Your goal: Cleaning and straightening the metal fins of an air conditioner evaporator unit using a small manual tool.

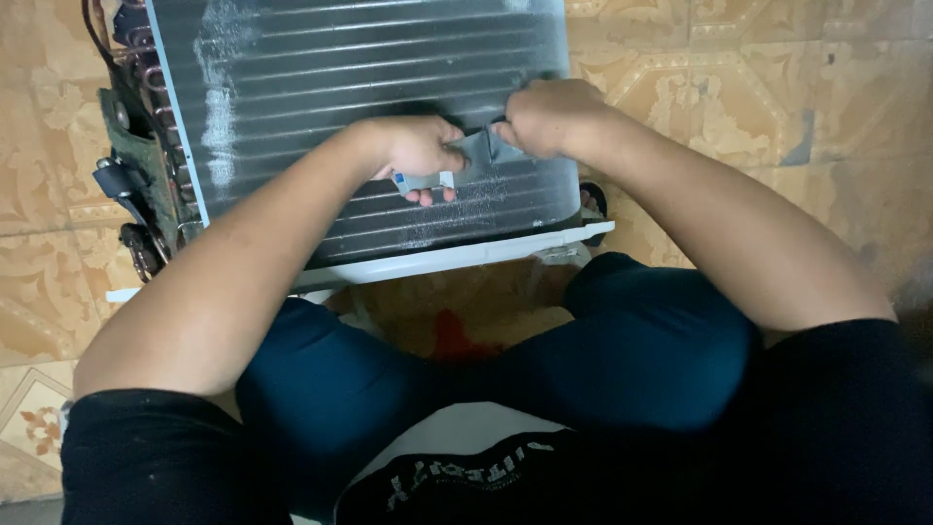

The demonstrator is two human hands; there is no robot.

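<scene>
We pinch a small grey comb [465, 156] between both hands, left hand [418, 151] and right hand [546, 119] closed on its 2 ends, against the coil [369, 68] lying on the floor. The comb's long axis runs left-right, across the tubes. Pressed unevenly, it could slip and bend fins.

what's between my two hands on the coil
In the head view, a small grey strip spans from the left hand to the right hand, over the finned coil.
</scene>
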